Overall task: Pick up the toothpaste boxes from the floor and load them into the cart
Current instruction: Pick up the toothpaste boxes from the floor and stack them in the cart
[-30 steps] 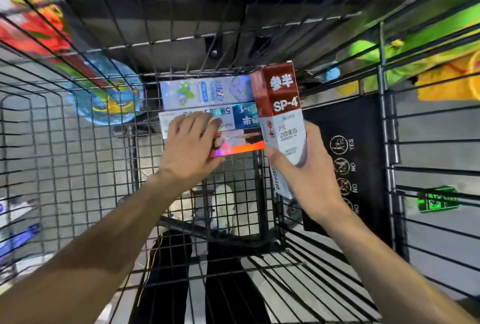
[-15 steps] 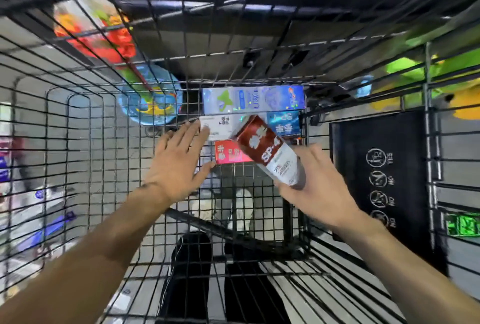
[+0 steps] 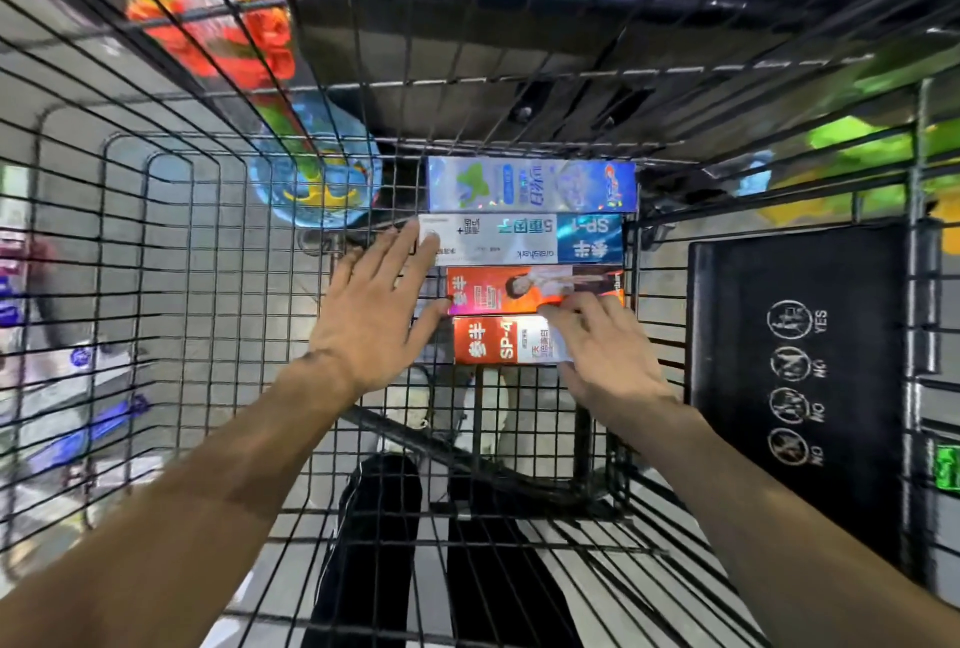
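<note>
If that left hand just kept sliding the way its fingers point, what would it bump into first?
Probably the white-and-blue toothpaste box: the left hand points up and right, fingertips already at that box's left end. Depth is hard to judge, so contact is uncertain.

Looks like a shop: wire shopping cart (image 3: 171, 242) with child-seat warning flap (image 3: 795, 377), boxed toothpaste (image 3: 530, 184), bright packaged goods (image 3: 208, 23) beyond.

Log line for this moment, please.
stage: placing | red SP-4 toothpaste box flat in cart | right hand on it | left hand open
</note>
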